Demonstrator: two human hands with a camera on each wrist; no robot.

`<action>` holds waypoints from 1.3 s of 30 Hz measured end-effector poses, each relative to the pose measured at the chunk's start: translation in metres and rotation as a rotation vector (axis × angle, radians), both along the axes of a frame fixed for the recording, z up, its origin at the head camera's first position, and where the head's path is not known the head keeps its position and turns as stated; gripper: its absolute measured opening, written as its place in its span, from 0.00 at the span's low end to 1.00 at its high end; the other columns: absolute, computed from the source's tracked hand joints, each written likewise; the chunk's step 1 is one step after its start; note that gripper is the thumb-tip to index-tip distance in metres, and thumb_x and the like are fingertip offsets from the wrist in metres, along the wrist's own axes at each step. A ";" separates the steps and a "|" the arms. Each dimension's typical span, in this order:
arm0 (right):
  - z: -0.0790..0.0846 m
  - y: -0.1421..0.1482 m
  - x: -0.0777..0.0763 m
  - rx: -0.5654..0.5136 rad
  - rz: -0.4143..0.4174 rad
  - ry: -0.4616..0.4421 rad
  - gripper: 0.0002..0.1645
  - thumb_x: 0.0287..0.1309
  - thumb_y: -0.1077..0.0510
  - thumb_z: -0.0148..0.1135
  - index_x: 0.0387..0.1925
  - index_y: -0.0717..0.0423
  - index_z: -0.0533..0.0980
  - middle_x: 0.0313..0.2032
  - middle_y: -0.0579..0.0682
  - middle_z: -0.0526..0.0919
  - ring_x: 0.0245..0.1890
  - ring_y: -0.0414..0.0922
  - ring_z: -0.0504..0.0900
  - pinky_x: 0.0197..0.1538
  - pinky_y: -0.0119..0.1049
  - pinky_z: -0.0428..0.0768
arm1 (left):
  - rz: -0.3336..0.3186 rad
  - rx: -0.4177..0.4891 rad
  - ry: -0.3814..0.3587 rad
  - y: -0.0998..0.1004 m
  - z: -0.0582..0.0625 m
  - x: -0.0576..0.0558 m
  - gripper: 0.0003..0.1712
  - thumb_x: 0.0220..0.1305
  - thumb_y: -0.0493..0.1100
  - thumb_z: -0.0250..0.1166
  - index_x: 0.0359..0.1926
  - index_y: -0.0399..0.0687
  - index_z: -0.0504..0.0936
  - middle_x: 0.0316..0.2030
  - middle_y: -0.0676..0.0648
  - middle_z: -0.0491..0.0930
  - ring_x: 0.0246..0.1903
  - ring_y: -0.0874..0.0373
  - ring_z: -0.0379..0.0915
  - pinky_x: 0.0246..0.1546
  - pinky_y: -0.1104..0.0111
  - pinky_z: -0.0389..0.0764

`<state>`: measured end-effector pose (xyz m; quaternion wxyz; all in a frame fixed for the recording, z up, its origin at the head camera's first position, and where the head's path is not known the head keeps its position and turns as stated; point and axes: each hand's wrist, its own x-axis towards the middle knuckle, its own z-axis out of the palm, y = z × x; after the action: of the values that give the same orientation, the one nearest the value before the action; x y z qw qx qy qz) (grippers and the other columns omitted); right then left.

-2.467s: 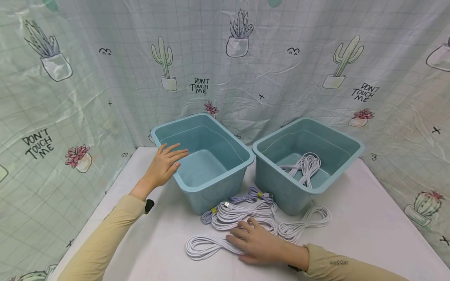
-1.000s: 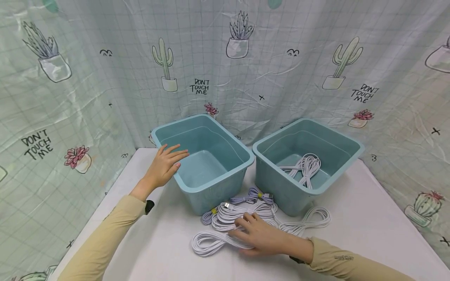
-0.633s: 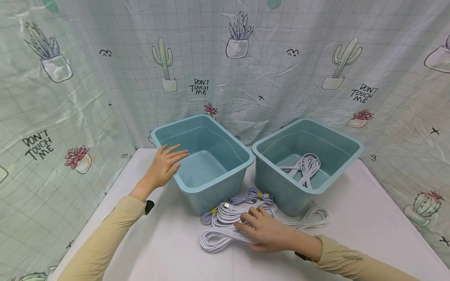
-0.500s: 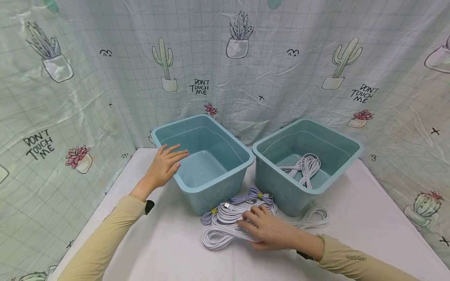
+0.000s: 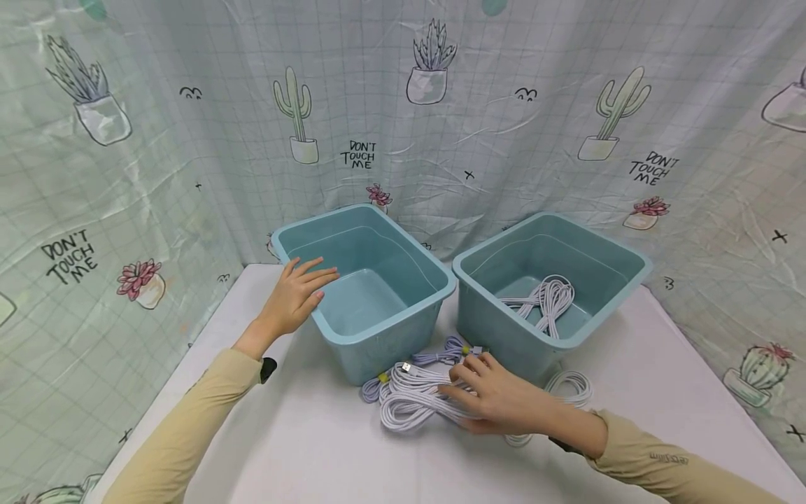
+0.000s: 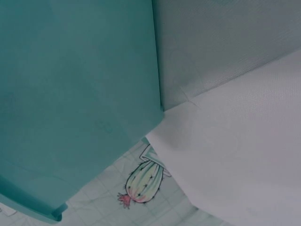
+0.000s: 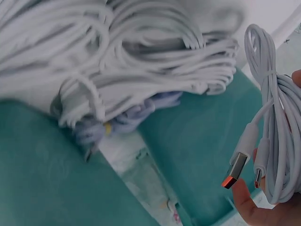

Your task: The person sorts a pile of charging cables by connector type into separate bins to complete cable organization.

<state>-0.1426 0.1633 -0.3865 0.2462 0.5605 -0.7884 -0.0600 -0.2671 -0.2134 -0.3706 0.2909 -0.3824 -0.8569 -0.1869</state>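
Up and right since the earlier frame, R hand [image 5: 500, 400], the nearer one, is clamped on a white cable coil [image 5: 428, 404], lower centre of frame; loop juts left of the grip, long axis approx. sideways, other end prob. behind the fingers. It's knuckles-up; L hand [image 5: 294, 297], fingers straight, rests on left bin [image 5: 393, 344].

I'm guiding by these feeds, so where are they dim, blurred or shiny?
Head: bright, mostly clear, faint sheen on the curtain; left wrist: dim, the bin wall low in contrast; right wrist: the cable pile soft and blurred, the metal plug of the held cable sharper.
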 end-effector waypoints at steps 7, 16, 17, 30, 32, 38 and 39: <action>0.023 0.011 -0.002 0.029 -0.010 0.055 0.39 0.33 0.43 0.71 0.51 0.49 0.70 0.43 0.49 0.70 0.41 0.46 0.66 0.43 0.41 0.66 | -0.005 0.002 -0.010 0.000 0.000 0.000 0.22 0.64 0.46 0.44 0.53 0.45 0.75 0.52 0.43 0.76 0.59 0.41 0.61 0.60 0.41 0.47; 0.052 0.025 -0.005 0.015 -0.033 0.110 0.40 0.31 0.46 0.73 0.51 0.49 0.70 0.44 0.51 0.72 0.40 0.48 0.69 0.41 0.45 0.69 | 0.004 0.010 -0.004 0.001 -0.001 -0.002 0.29 0.68 0.55 0.35 0.53 0.46 0.76 0.52 0.43 0.76 0.59 0.42 0.61 0.59 0.41 0.48; 0.055 0.027 -0.005 0.015 -0.040 0.115 0.39 0.32 0.47 0.73 0.52 0.49 0.70 0.44 0.51 0.72 0.40 0.48 0.69 0.41 0.45 0.69 | 0.003 0.009 -0.002 0.000 -0.001 -0.002 0.29 0.68 0.56 0.35 0.53 0.46 0.76 0.52 0.43 0.76 0.59 0.42 0.61 0.59 0.40 0.48; 0.086 0.046 -0.008 -0.072 -0.060 0.165 0.27 0.66 0.46 0.25 0.48 0.47 0.73 0.43 0.53 0.73 0.42 0.52 0.71 0.40 0.49 0.69 | 0.003 0.006 -0.004 0.000 -0.001 -0.002 0.25 0.67 0.51 0.40 0.53 0.46 0.76 0.52 0.43 0.76 0.59 0.41 0.61 0.59 0.40 0.48; 0.090 0.049 -0.008 -0.074 -0.066 0.162 0.28 0.66 0.47 0.25 0.49 0.48 0.72 0.43 0.54 0.73 0.42 0.52 0.71 0.41 0.50 0.69 | 0.007 0.004 -0.003 0.000 -0.001 -0.002 0.28 0.68 0.54 0.36 0.53 0.46 0.76 0.52 0.43 0.76 0.59 0.41 0.61 0.59 0.40 0.49; 0.101 0.057 -0.010 -0.093 -0.077 0.173 0.26 0.66 0.47 0.28 0.49 0.47 0.73 0.44 0.55 0.74 0.43 0.53 0.70 0.42 0.51 0.68 | 0.002 0.002 -0.007 0.000 0.000 -0.001 0.26 0.68 0.52 0.38 0.53 0.46 0.75 0.52 0.43 0.76 0.59 0.41 0.61 0.59 0.40 0.48; 0.103 0.058 -0.011 -0.099 -0.077 0.180 0.26 0.66 0.47 0.28 0.49 0.47 0.73 0.44 0.55 0.74 0.43 0.53 0.70 0.42 0.51 0.68 | 0.001 0.002 -0.006 0.000 0.000 -0.001 0.26 0.68 0.53 0.37 0.53 0.46 0.76 0.52 0.43 0.76 0.59 0.41 0.61 0.59 0.40 0.48</action>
<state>-0.1536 0.2216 -0.2835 0.3410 0.5093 -0.7860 -0.0805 -0.2683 -0.2133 -0.3706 0.2888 -0.3811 -0.8578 -0.1886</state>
